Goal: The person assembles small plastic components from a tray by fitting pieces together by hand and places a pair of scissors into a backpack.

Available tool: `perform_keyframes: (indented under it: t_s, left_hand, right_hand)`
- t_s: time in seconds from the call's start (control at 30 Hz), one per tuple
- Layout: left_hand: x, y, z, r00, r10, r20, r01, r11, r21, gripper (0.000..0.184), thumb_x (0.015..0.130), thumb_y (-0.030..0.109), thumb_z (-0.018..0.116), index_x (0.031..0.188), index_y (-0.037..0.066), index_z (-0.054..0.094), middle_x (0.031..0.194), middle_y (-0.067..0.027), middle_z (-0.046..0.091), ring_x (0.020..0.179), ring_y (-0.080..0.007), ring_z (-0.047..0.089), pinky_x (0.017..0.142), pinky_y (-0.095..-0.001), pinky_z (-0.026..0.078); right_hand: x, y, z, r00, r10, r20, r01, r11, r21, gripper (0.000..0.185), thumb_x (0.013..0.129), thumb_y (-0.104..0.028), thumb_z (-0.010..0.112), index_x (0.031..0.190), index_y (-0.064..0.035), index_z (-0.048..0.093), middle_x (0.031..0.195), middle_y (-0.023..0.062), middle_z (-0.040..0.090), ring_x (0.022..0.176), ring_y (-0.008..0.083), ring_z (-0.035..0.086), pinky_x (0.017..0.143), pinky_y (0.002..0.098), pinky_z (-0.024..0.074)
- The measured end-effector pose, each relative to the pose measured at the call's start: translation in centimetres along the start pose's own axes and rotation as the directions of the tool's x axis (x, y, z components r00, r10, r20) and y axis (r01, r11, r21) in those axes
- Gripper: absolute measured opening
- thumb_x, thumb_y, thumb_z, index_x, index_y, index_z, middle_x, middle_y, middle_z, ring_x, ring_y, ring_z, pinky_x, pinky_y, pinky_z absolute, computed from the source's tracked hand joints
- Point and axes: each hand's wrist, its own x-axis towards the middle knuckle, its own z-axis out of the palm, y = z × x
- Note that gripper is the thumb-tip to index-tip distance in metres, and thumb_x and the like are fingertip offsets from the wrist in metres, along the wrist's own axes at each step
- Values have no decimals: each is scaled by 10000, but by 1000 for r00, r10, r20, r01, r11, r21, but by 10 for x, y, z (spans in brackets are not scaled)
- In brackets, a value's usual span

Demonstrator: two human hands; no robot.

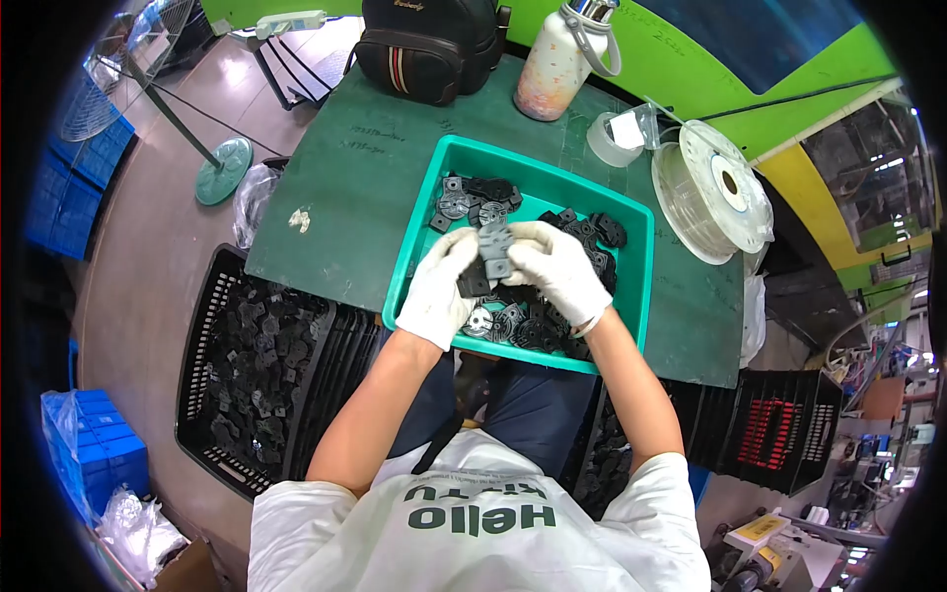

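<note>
Both hands wear white gloves and meet above a green plastic tray (646, 286) on the table. My left hand (441, 288) and my right hand (557, 271) pinch a dark grey molded plastic part (496, 249) between them. The part has a round, ridged end and a squarer tab with a small hole. Just below it, by the left fingers, is another black piece (473, 282); whether that hand grips it I cannot tell. Many similar black and grey plastic parts (456, 204) lie in the tray, some hidden under my hands.
A black crate (212, 340) full of similar parts stands left of my legs. On the green table (345, 217) are a black backpack (424, 49), a bottle (557, 64), a tape roll (614, 143) and a large spool (705, 187). Black crates (779, 429) stand at right.
</note>
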Motion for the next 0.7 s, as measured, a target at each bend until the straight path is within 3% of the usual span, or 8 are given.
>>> perform_keyframes:
  t_s: [0.13,0.2,0.27,0.37,0.47,0.6,0.67,0.7]
  left_hand:
    - [2,-3,-13,1000,-23,18,21,997,76,266,846,98,592,1098,66,511,1008,-96,598,861,-194,610,673,-331,508]
    - [-4,4,-1,992,-38,-121,45,998,50,230,841,76,585,1064,88,532,967,-88,613,826,-200,615,655,-321,499]
    - [-4,4,0,974,-3,-225,-11,998,-58,193,845,77,581,1033,100,545,945,-83,620,798,-209,619,654,-337,503]
    - [-4,3,-1,972,-21,-235,-3,995,-100,195,843,71,587,1031,91,544,953,-94,617,807,-226,619,695,-383,524]
    - [-4,3,0,972,-33,-234,4,992,-127,192,841,69,591,1027,89,544,956,-99,612,813,-233,617,722,-413,531]
    - [-6,5,2,967,-33,-251,6,994,-107,189,840,72,595,1020,90,544,958,-101,605,827,-236,612,730,-422,532]
    - [-7,6,3,969,-36,-245,10,994,-105,192,838,72,597,1022,93,546,966,-100,601,843,-235,607,736,-422,530]
    - [-8,7,5,969,-42,-242,18,995,-99,194,838,72,596,1024,94,545,971,-99,600,849,-233,605,740,-419,529]
  right_hand:
    - [0,0,11,998,-41,39,48,978,-201,217,843,-145,610,997,8,619,796,80,643,740,123,603,645,255,490]
    - [15,-4,-5,923,-352,-154,177,746,-642,222,850,-177,584,1000,-17,622,800,117,650,725,173,619,674,290,487]
    - [32,-2,-20,892,-429,-142,149,577,-803,274,848,-271,577,991,-40,604,815,172,649,793,303,637,728,369,488]
    - [45,5,-13,953,-271,-131,4,447,-894,498,792,-441,610,1064,-28,548,926,184,641,878,337,620,755,419,481]
    - [56,19,7,954,-277,-117,-54,226,-973,600,737,-389,684,1137,5,474,956,196,612,883,352,613,761,418,498]
    - [62,26,3,944,-311,-109,-47,202,-978,533,738,-253,657,1159,6,461,956,203,612,881,352,614,764,422,505]
    - [59,22,-10,951,-261,-162,-29,448,-893,411,776,-179,562,1127,22,492,900,193,626,821,303,627,747,392,511]
    - [55,14,-17,984,-107,-142,-22,720,-693,391,791,-167,546,1130,20,494,897,157,621,812,252,619,746,354,511]
